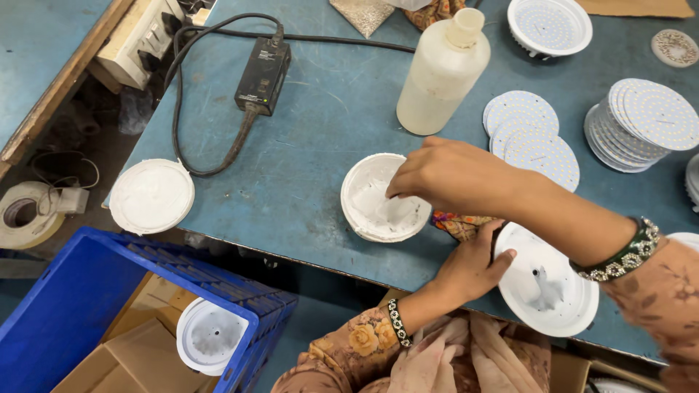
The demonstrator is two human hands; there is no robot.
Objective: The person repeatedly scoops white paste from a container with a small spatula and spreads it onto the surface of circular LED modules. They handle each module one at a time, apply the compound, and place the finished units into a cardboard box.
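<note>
My right hand (448,175) reaches left across the blue table, its fingertips dipped into a small white tub (382,199) of white paste. My left hand (472,268) grips the left rim of a round white lamp housing (547,285) that lies at the table's near edge, with a smear of paste in its middle. Both wrists wear beaded bangles.
A white plastic bottle (441,73) stands behind the tub. Stacks of round LED boards (641,122) and loose ones (526,131) lie at the right. A tub lid (151,196) and black power adapter (263,76) sit left. A blue crate (87,306) holds another housing (210,336).
</note>
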